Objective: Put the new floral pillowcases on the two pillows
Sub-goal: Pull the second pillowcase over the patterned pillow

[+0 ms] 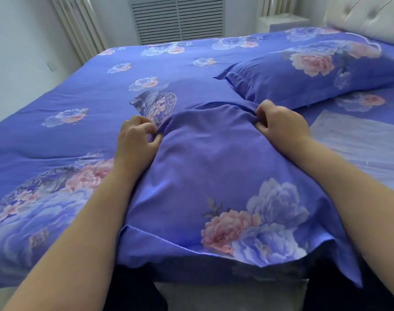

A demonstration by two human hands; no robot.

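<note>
A pillow in a blue floral pillowcase (214, 176) lies lengthwise in front of me at the bed's near edge, pink and pale-blue flowers printed on its near end. My left hand (136, 140) pinches the case's fabric at the far left corner. My right hand (279, 124) grips the far right corner, fingers curled into the cloth. A second pillow in a matching floral pillowcase (315, 70) rests at the head of the bed to the right, apart from both hands.
A blue floral duvet (79, 108) covers the bed. A pale sheet patch (360, 142) shows on the right. A tufted white headboard (366, 16) stands at far right, a slatted radiator cover (178, 19) and curtains (79, 25) on the far wall.
</note>
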